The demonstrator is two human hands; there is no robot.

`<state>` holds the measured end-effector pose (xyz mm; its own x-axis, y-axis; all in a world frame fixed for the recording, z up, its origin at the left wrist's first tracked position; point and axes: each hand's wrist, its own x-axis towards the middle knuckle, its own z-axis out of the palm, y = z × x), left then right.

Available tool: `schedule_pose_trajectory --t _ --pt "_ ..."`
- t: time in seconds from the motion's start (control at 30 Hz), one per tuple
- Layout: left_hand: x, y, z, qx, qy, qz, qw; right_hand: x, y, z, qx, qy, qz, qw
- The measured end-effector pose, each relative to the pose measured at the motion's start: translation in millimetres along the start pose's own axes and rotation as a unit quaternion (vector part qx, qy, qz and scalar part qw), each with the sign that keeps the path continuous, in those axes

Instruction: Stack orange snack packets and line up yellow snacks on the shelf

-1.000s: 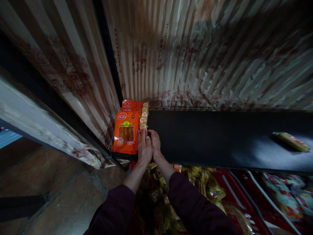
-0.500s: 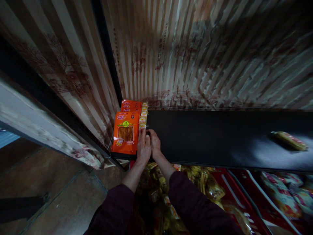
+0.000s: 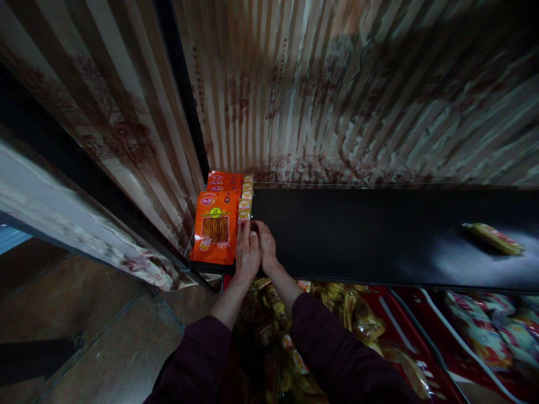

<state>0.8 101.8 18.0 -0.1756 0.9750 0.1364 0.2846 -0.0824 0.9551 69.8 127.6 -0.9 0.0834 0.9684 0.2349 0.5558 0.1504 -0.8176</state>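
Head view: left hand (image 3: 247,253), right hand (image 3: 266,246) together, fingertips on yellow packet row (image 3: 246,197) beside orange packets (image 3: 214,227); grip unclear.

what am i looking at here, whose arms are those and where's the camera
There is no machine here: a person wears one camera on the head, looking forward and down, so the two arms in dark sleeves are their own. The single view shows a black shelf against a striped wall. At its left end sit orange packets, with a row of small yellow packets beside them. The left hand and right hand meet at the near end of that row, fingertips touching it; whether they grip anything is hidden. One lone packet lies far right. Bagged snacks fill the shelf below.
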Motion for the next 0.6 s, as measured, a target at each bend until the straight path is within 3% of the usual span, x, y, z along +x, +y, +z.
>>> schedule_pose_trajectory --t 0.43,0.6 --pt "-6.2 5.0 -5.4 0.012 0.005 0.027 1.000 -14.1 2.3 -3.0 -0.001 0.048 0.005 0.999" --pt "-17.5 4.8 -2.1 0.022 -0.002 0.081 0.996 -30.3 -1.0 -14.3 0.010 0.065 -0.015 0.998"
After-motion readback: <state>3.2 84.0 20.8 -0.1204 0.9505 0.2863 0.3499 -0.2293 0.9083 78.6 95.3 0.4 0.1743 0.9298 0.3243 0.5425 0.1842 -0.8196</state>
